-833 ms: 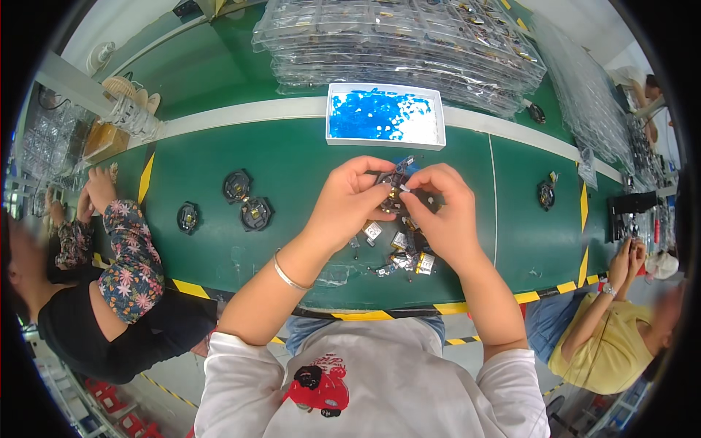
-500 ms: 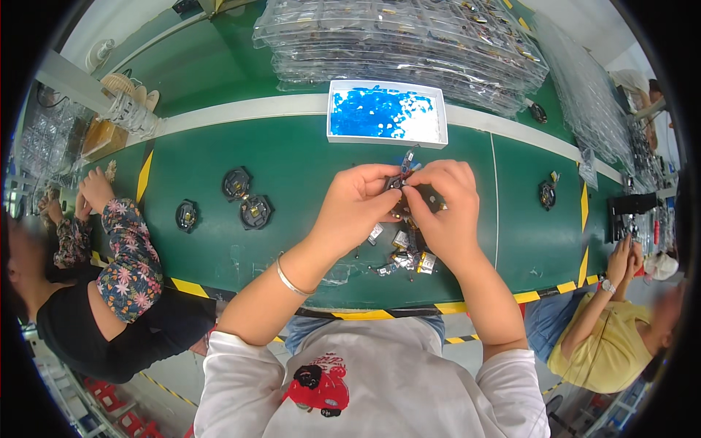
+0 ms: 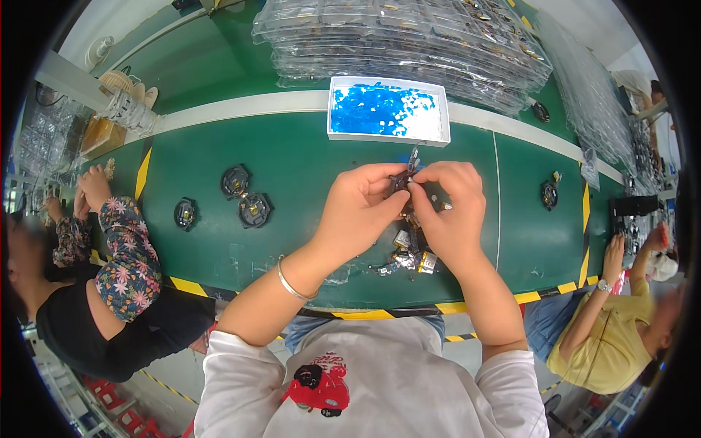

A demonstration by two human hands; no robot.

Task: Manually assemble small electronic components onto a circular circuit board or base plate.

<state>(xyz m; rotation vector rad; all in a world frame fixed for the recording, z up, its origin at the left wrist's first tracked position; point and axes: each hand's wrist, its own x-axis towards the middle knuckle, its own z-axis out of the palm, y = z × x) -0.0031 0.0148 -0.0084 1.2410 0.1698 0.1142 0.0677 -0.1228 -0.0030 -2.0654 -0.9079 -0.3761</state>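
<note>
Over the middle of the green bench, my left hand [image 3: 360, 206] pinches a small black electronic part [image 3: 399, 182] between thumb and fingers. My right hand [image 3: 454, 212] is closed on the right side of the same part, thumb and forefinger pressed together. A thin, light-tipped piece [image 3: 414, 158] stands up from between my fingertips. My fingers hide most of the part. Just below my hands lies a loose pile of small silver battery cells [image 3: 403, 258] with dark wired pieces. Off to the left rest black round housings [image 3: 254, 210], two of them touching and one apart.
A white box [image 3: 350, 136] with blue and white contents stands beyond my hands. Behind it are stacked clear plastic trays [image 3: 409, 55]. Another round housing [image 3: 549, 195] lies to the right. Co-workers sit on both sides; striped tape [image 3: 365, 314] marks the bench's near edge.
Both my hands have shifted slightly to the right, and the black part appears turned between my fingers. The co-worker on the right has raised one hand.
</note>
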